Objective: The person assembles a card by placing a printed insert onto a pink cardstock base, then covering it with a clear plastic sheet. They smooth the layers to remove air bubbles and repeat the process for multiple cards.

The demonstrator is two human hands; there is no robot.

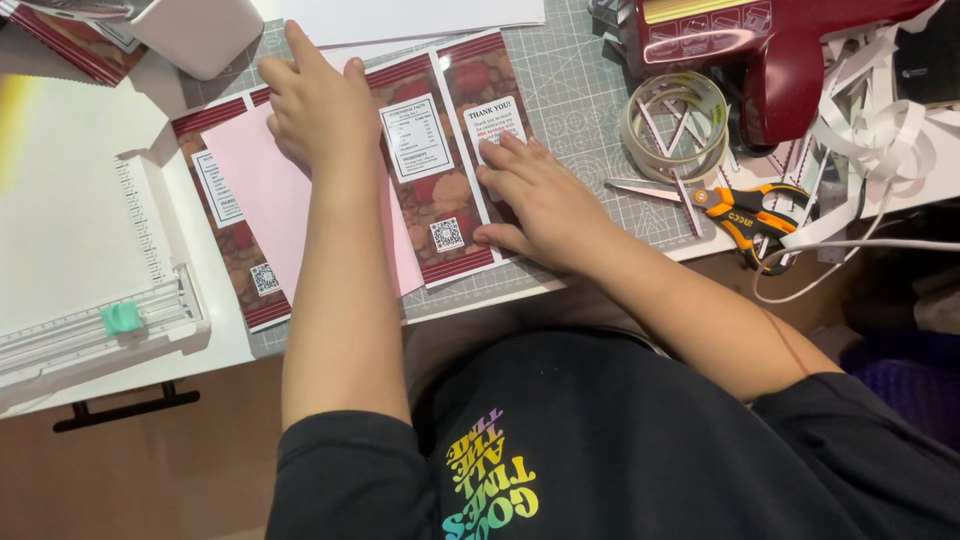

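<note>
A printed dark red wrapper sheet (430, 170) with white label panels lies on a grey-green cutting mat (580, 100). A pale pink paper (262, 195) lies over its left part. My left hand (315, 100) rests flat on the top edge of the pink paper and the wrapper, fingers together. My right hand (540, 200) presses flat on the wrapper's right panel, fingers spread and thumb at the lower edge. Neither hand grips anything.
A white paper trimmer (90, 260) with a teal slider sits at the left. A roll of clear tape (676, 125), orange-handled scissors (745, 215), a dark red tape dispenser (770, 50) and white paper strips (870, 140) crowd the right. A white box (200, 30) stands at the top left.
</note>
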